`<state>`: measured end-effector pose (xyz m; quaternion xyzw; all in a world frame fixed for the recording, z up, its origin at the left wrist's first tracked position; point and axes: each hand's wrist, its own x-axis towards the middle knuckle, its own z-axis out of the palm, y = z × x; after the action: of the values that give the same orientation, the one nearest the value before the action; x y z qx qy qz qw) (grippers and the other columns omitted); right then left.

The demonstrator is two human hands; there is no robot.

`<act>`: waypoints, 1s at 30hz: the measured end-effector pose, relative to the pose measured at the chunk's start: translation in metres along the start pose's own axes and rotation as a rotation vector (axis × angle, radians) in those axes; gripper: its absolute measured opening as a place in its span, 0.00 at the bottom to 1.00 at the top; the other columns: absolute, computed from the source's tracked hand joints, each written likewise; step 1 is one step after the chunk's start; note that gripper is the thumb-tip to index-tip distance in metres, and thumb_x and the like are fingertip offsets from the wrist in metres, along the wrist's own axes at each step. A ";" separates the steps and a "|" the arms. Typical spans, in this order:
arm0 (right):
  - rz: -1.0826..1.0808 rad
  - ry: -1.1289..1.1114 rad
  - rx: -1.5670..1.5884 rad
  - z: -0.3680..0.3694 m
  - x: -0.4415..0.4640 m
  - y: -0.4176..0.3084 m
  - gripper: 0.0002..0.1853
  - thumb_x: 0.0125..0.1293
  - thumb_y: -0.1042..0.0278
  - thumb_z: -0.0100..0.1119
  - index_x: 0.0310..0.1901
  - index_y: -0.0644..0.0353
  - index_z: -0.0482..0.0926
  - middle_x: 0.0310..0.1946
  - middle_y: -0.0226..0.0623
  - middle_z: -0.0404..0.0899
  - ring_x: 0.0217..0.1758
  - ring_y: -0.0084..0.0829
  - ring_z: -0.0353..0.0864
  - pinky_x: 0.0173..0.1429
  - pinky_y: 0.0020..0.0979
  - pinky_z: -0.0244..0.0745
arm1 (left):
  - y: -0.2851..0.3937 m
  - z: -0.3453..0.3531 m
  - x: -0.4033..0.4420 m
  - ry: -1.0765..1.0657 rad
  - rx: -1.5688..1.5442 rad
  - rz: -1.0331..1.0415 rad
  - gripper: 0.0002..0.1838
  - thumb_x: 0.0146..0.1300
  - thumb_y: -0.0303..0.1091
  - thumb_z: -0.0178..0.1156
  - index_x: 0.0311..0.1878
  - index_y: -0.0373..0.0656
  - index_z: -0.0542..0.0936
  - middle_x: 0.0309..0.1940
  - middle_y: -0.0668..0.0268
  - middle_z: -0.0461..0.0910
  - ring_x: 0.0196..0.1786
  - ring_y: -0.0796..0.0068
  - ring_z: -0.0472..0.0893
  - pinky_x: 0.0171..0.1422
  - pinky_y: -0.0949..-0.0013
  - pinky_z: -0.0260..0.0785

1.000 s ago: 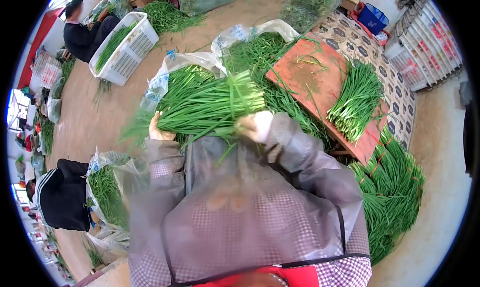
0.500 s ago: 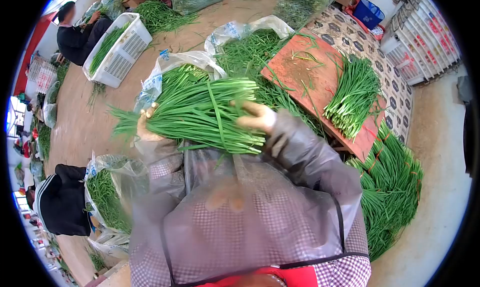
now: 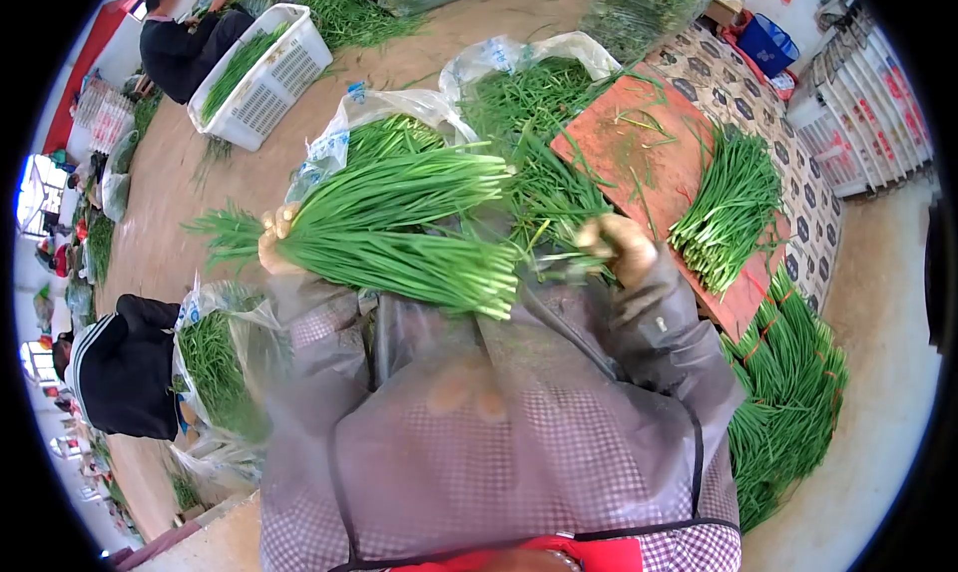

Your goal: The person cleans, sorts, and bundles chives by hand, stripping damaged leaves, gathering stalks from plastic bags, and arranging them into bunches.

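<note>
One bunch of green stalks (image 3: 409,223) spans the apron (image 3: 499,412), its leafy end clenched in the left hand (image 3: 278,239), a gap parting its pale ends from the right hand (image 3: 621,247), curled near the red board (image 3: 624,158)'s edge, too blurred to tell whether it grips stray stems (image 3: 561,263).

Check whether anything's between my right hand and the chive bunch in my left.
Yes, loose stalks, blurred, by the right hand's fingers, on the side facing the chive bunch in the left hand. No rigid obstacle visible in that gap; the reddish board is off to the side.
</note>
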<state>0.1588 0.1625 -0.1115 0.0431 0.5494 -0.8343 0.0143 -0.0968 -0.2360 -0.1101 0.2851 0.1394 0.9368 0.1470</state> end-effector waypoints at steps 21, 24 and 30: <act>0.285 0.569 0.691 0.006 0.007 0.031 0.08 0.63 0.61 0.58 0.34 0.54 0.74 0.16 0.20 0.62 0.17 0.18 0.63 0.22 0.25 0.61 | 0.010 0.055 0.005 -0.122 -0.039 -0.078 0.10 0.53 0.24 0.61 0.27 0.49 0.69 0.21 0.74 0.69 0.35 0.80 0.69 0.50 0.71 0.66; 0.037 0.263 0.352 -0.006 0.028 0.043 0.15 0.65 0.57 0.58 0.47 0.57 0.76 0.25 0.20 0.70 0.31 0.20 0.71 0.36 0.24 0.67 | 0.010 0.059 0.012 -0.186 -0.050 -0.126 0.12 0.52 0.23 0.64 0.28 0.49 0.70 0.21 0.74 0.71 0.35 0.80 0.70 0.50 0.70 0.68; 0.165 -0.112 0.221 0.106 0.035 0.022 0.25 0.65 0.66 0.59 0.63 0.59 0.68 0.49 0.35 0.78 0.50 0.27 0.77 0.55 0.28 0.72 | 0.020 0.054 0.011 -0.296 -0.035 -0.096 0.10 0.56 0.28 0.65 0.29 0.49 0.71 0.24 0.73 0.74 0.35 0.79 0.72 0.49 0.69 0.71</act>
<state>0.1190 0.0572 -0.0926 0.0428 0.4471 -0.8868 0.1086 -0.0783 -0.2408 -0.0542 0.4104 0.1132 0.8788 0.2156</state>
